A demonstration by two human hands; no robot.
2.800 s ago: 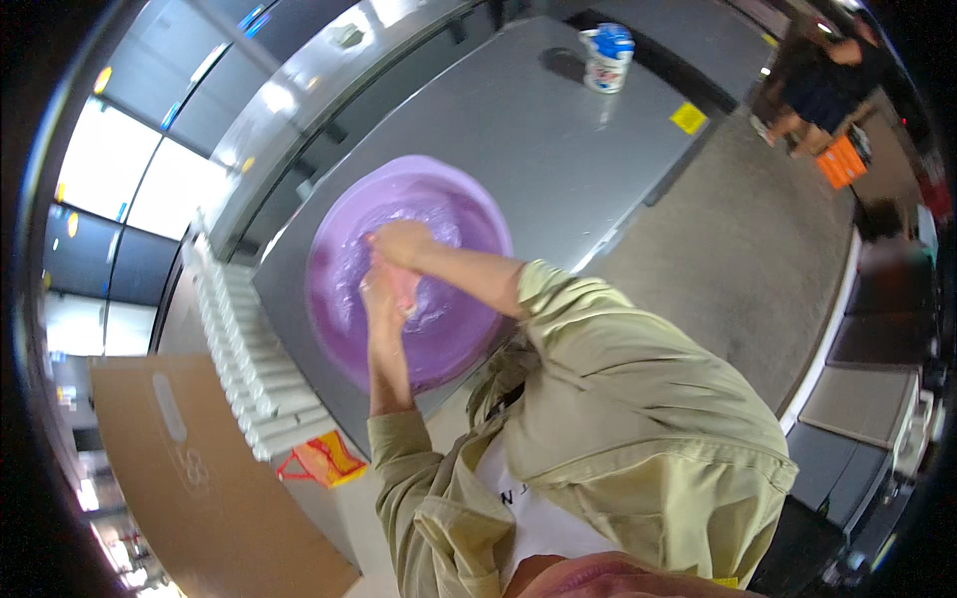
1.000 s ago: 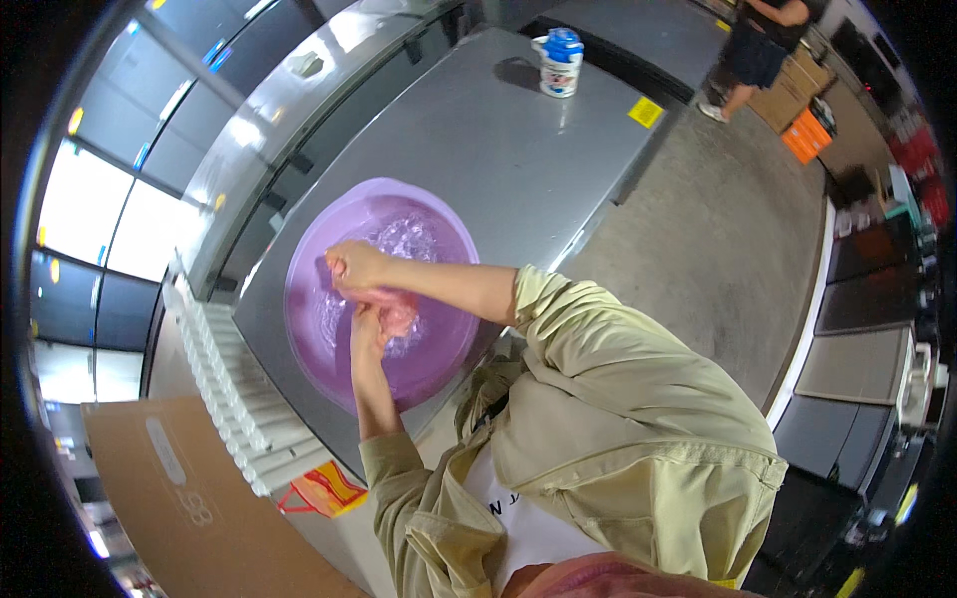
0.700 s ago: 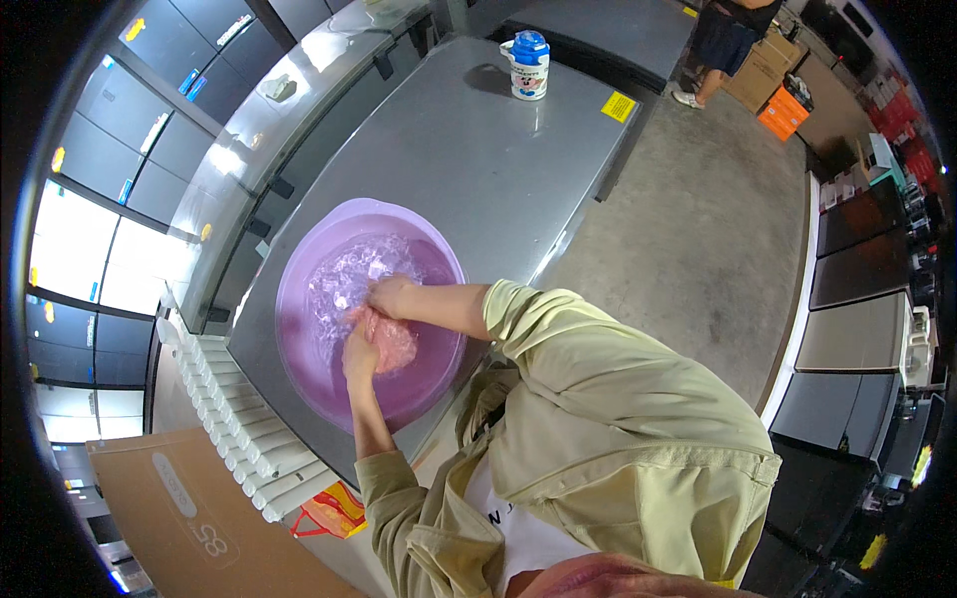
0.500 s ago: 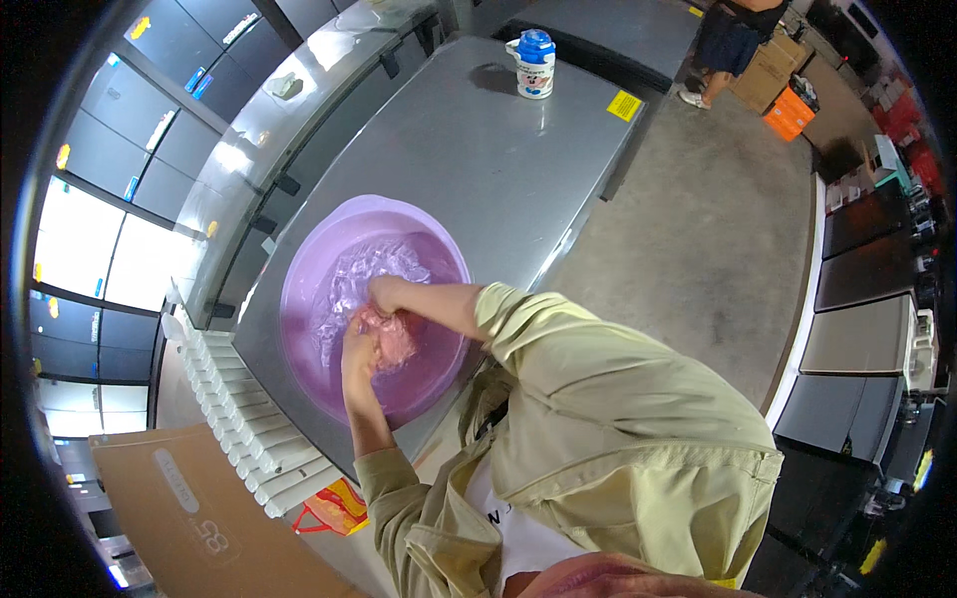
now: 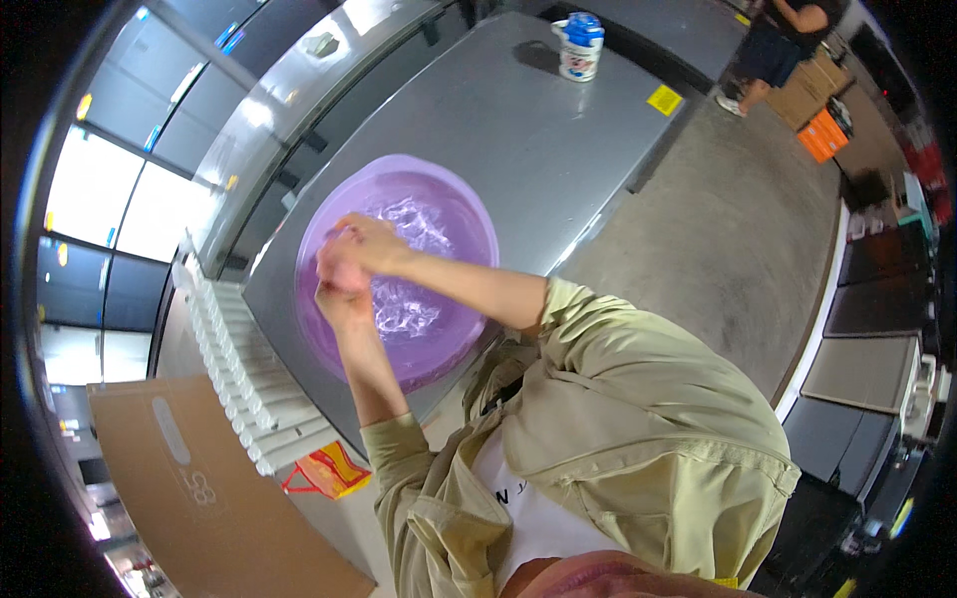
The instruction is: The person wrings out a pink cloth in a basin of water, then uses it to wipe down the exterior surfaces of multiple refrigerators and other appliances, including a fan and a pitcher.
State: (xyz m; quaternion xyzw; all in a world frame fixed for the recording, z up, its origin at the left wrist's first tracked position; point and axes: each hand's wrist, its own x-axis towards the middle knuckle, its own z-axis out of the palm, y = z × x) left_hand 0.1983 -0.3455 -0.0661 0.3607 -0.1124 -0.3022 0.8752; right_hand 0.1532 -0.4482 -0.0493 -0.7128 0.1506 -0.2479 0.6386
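A round purple basin stands on the grey table, with rippling water inside. Over the left part of the basin, my two hands are pressed together around a wet, pink bundle that looks like a cloth. My right hand is closed over it from above and the right. From below, my left hand grips it with bent fingers. Most of the bundle is hidden between my hands, and the fingers are somewhat blurred.
On the grey table, a white bottle with a blue top stands near the far end. A white ridged rack is at the left, beside a large cardboard box and a red-yellow bag. Another person stands far right.
Both hands have risen out of the water with the pink cloth and moved left in the basin. The cloth is now bunched between them, and the view has shifted slightly.
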